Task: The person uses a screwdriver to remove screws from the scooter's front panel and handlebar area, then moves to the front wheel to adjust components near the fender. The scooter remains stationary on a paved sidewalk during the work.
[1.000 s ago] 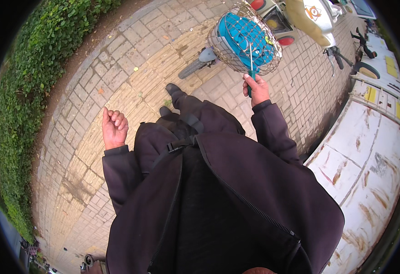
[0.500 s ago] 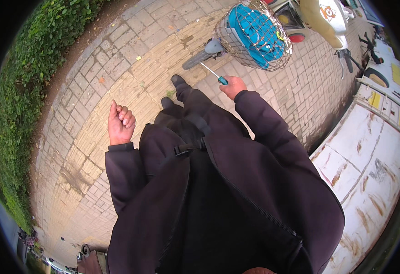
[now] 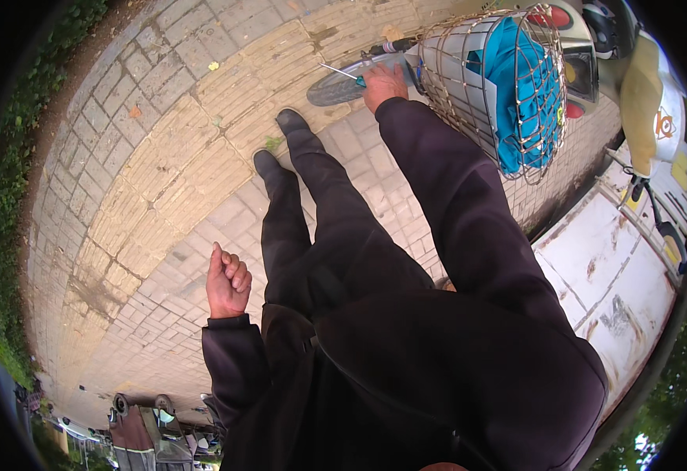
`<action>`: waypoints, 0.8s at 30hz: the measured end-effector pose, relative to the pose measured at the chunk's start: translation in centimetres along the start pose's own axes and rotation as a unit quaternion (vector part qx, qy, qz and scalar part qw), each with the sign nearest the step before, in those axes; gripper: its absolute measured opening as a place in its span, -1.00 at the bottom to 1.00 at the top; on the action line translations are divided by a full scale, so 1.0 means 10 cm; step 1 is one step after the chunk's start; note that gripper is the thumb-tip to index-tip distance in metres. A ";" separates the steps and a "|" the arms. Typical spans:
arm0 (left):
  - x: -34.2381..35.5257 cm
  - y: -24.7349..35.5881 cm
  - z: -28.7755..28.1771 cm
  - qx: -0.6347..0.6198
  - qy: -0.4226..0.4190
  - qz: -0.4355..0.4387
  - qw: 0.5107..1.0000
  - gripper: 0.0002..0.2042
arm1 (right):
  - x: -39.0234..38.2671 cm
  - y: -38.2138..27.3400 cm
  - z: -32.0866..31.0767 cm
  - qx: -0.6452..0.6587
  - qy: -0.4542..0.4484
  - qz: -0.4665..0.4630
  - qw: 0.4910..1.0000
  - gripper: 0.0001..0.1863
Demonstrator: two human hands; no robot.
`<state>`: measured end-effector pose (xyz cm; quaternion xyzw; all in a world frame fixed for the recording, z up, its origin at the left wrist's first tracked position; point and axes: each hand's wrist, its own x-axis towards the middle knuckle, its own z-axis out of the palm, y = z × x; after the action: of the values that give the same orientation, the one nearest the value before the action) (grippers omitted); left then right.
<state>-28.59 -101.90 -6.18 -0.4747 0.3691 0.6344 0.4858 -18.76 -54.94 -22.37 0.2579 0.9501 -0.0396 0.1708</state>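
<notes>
My right hand (image 3: 385, 85) is closed around the teal handle of a screwdriver (image 3: 360, 81). Its thin metal shaft points left, across the small wheel (image 3: 329, 93) of a bicycle. I cannot tell whether the shaft touches the tyre. Just right of that hand is the bicycle's wire basket (image 3: 444, 59), with a teal cloth bundle (image 3: 520, 94) inside. My left hand (image 3: 228, 290) hangs over the paving at the lower left, palm up with its fingers curled in. Whatever those fingers may hold is hidden.
A cream scooter (image 3: 651, 102) stands at the far right, beyond the basket. Along the right side lies a scuffed white vehicle panel (image 3: 594, 271). A green hedge (image 3: 14, 173) borders the brick paving (image 3: 163, 173) on the left. A brown cart-like object (image 3: 133, 436) is behind, at lower left.
My right hand has moved forward with the screwdriver, up to the wheel beside the basket. The bicycle and scooter now appear closer and further right. My left hand stays curled.
</notes>
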 end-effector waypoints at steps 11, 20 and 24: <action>0.28 0.06 0.23 0.024 0.006 0.027 0.999 -0.60 | -0.20 0.19 0.29 0.033 0.018 -0.041 0.998 -0.73; 0.38 0.05 0.22 0.033 0.005 0.017 0.999 -0.61 | -0.24 0.15 0.26 -0.006 0.023 -0.044 0.999 -0.72; 0.43 0.01 0.23 0.035 0.002 0.015 0.999 -0.62 | -0.11 -0.01 0.14 0.010 0.022 -0.029 0.999 -0.78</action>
<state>-29.59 -98.67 -9.66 -0.4536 0.3987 0.6272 0.4918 -17.49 -55.74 -23.30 0.2329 0.9603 -0.0483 0.1460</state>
